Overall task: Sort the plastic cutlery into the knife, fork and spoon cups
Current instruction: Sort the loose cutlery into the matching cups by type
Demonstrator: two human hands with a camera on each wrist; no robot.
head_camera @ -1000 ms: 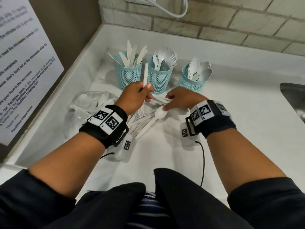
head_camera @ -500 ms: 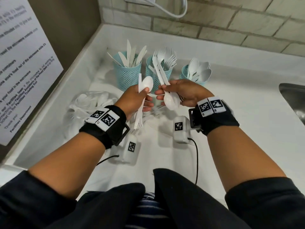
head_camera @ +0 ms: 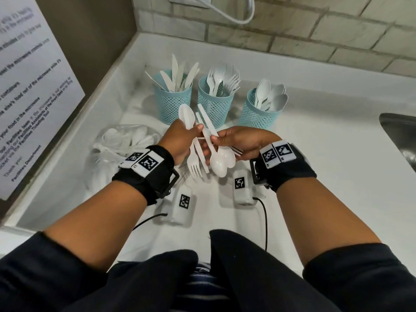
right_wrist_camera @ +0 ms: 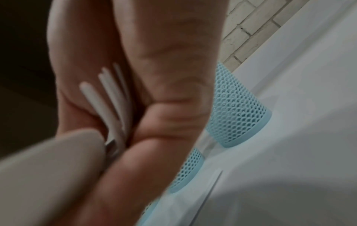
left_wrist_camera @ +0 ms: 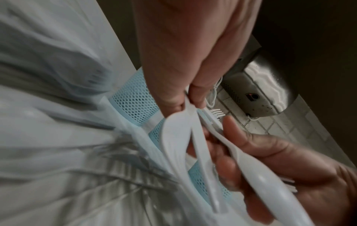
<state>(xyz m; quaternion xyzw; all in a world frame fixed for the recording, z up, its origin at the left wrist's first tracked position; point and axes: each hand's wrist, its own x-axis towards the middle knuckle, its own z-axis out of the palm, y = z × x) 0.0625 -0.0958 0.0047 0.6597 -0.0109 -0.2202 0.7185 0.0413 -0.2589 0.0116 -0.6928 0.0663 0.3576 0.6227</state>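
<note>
Hands meet above a white counter (head_camera: pixel 315 176), each gripping mixed plastic cutlery: the left hand (head_camera: pixel 180 140) has its fingers curled round a spoon (head_camera: pixel 186 115) pointing up and a fork (head_camera: pixel 195 168) hanging tines-down, while the right hand (head_camera: pixel 238 140) pinches several handles with two spoon bowls (head_camera: pixel 221 162) drooping toward the person and fork tines poking out behind the palm. Three mesh cups stand in a row just beyond — knife cup (head_camera: pixel 173 97) on the left, fork cup (head_camera: pixel 215 102) in the middle, spoon cup (head_camera: pixel 261 109) on the right — each already holding its own kind. A clear bag (head_camera: pixel 117 145) with more cutlery inside lies near the left wrist. By the look of it, the step in hand is separating the bunch by type between the two hands; the next move calls for isolating one kind — likely the spoons — and carrying it to the right-hand cup without letting the loose forks slip.
</note>
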